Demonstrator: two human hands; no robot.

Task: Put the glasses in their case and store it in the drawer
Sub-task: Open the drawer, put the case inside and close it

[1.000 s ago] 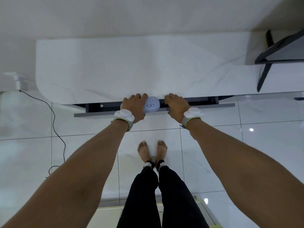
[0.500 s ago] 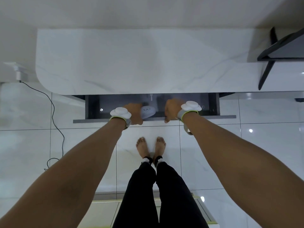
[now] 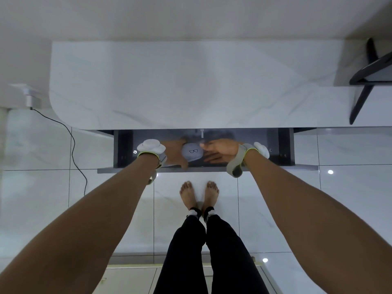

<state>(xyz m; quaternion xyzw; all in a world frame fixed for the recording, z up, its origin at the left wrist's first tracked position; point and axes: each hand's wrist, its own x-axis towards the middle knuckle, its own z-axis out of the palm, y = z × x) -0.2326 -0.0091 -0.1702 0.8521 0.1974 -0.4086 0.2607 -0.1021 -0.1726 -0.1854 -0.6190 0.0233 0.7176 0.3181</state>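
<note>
Nearest the camera, two bare forearms reach forward over a glossy tiled floor (image 3: 275,209), above black trousers and bare feet. Past the feet, the grey front panel of an open drawer (image 3: 301,149) juts out from under the white marble desk (image 3: 191,85). Both hands are down inside the dark drawer, each wrist strapped with a white band carrying a rounded white puck. The left hand (image 3: 175,152) wraps its fingers around the left end of the case (image 3: 192,153), a pale grey soft pouch printed with a small black spectacles outline, so it is closed on the case. The right hand (image 3: 220,150) lies just beside the case's right end, fingers stretched out flat and pointing towards it; they seem to touch its edge, though motion blur keeps that uncertain. The case sits low in the middle of the drawer, between the two hands. On the far right of the desk stands a black monitor foot (image 3: 367,85). At far left, a black cable (image 3: 73,149) runs down from a white plug.
</note>
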